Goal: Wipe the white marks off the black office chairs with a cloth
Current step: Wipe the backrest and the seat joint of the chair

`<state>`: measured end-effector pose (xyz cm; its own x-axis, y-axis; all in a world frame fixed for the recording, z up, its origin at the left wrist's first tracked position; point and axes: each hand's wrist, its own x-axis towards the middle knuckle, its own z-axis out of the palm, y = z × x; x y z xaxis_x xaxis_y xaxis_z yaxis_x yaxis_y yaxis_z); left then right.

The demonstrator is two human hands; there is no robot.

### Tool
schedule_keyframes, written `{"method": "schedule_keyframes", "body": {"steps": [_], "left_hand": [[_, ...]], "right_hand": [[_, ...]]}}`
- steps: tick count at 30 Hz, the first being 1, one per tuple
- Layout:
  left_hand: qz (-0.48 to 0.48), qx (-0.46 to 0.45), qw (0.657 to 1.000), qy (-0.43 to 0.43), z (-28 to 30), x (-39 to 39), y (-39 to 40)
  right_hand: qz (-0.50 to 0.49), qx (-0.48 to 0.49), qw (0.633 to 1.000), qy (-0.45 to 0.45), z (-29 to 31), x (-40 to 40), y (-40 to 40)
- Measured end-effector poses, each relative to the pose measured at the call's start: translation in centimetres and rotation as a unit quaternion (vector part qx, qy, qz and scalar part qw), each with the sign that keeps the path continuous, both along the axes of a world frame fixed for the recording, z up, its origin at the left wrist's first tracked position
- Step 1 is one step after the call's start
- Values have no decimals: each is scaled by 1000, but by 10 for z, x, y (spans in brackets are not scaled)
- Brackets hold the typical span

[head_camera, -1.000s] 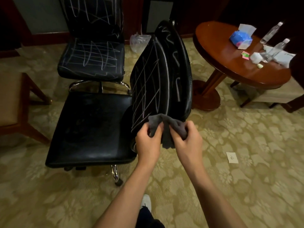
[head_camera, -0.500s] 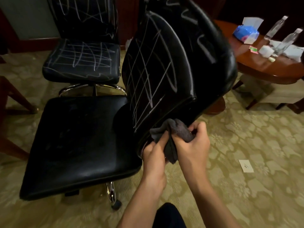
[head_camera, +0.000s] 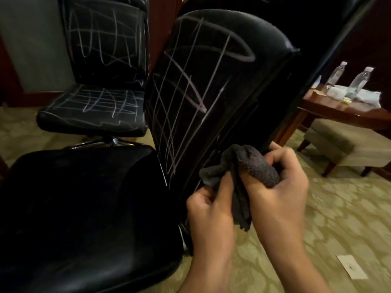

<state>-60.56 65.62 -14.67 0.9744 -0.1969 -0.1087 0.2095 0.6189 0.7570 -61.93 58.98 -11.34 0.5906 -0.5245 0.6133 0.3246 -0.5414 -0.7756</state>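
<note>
Both hands hold a dark grey cloth [head_camera: 251, 166] at the lower edge of the near chair's backrest [head_camera: 190, 92]; the left hand [head_camera: 209, 210] pinches a fold of the cloth between thumb and curled fingers, while the right hand [head_camera: 281, 182] has its fingers curled round the bunched part, a tail of cloth hanging between the two; white marks [head_camera: 186, 102] criss-cross the backrest's face, whereas the near seat [head_camera: 84, 204] shows plain black; behind stands a second black chair [head_camera: 101, 81], its seat and back scribbled with white lines; to the right a round wooden table [head_camera: 347, 111] carries two clear bottles [head_camera: 359, 81]; a small paper slip [head_camera: 351, 267] lies on the patterned carpet [head_camera: 338, 218].
</note>
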Motion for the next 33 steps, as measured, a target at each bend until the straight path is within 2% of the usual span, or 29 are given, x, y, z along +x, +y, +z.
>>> {"method": "schedule_keyframes", "body": {"steps": [4,8,10,13,16,20,24,29,31,33], "left_hand": [[12,-11,1000,21,-35,-1,-2],[-1,19,998,52,-82,3,7],[4,24,997,68,-89,2,10],[21,29,999,40,-81,2,6],[23,60,998,-18,-53,0,-3],[11,-6,1000,-9,-26,-2,-19],[47,6,998,30,-71,-5,-26],[56,105,987,111,-158,-7,-24],[62,117,986,99,-167,-8,-27],[80,103,991,37,-153,-4,-30]], "right_hand": [[22,-8,1000,-19,-39,6,-4],[28,19,999,3,-99,9,-4],[19,-1,1000,0,-114,9,-4],[21,-50,998,-30,-98,14,-10],[16,-107,991,-72,-49,19,-19],[7,-145,987,-65,-12,19,-27],[21,-109,993,-35,-68,20,-29],[83,-54,993,62,-161,15,-35],[83,-72,992,68,-166,13,-41],[76,-84,993,33,-145,18,-49]]}}
